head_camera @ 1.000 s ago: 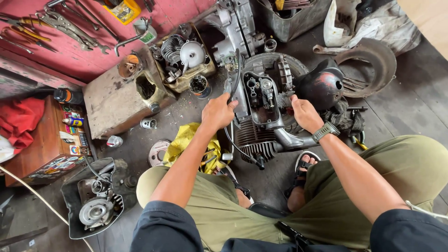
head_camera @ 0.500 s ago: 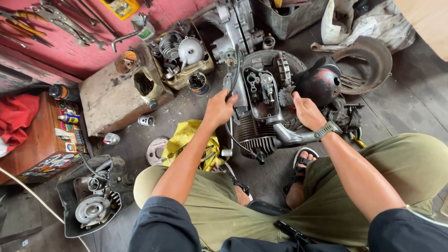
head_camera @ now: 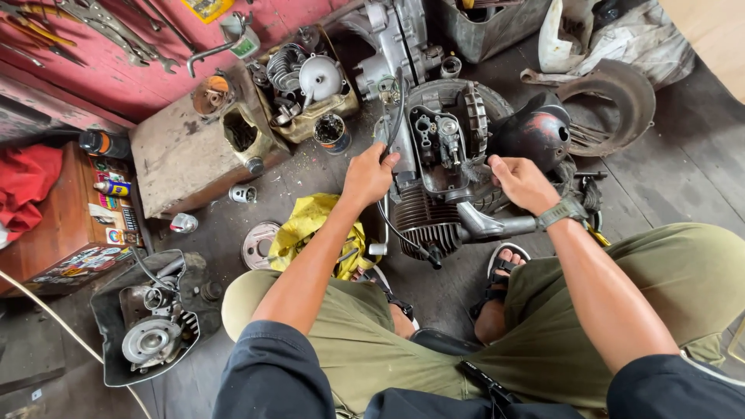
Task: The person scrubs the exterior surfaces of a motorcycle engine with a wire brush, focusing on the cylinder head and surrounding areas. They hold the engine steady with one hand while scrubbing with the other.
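**Both hands on the engine**

The engine (head_camera: 438,182) lies on the floor (head_camera: 667,186) between the person's knees, its finned cylinder toward the sandals and its open case facing up. The left hand (head_camera: 369,174) rests at the engine's left edge, fingers closed around a black cable (head_camera: 397,116) that runs up past the case. The right hand (head_camera: 521,182) sits at the engine's right side, fingers pinched together on a small brush (head_camera: 473,169) whose bristles touch the case; a watch (head_camera: 560,212) is on that wrist. A dark helmet (head_camera: 537,136) lies just beside the engine, right of it. A yellow rag (head_camera: 310,225) lies under the left forearm. A tin (head_camera: 332,132) stands near the left hand, and a metal box (head_camera: 182,159) farther left.
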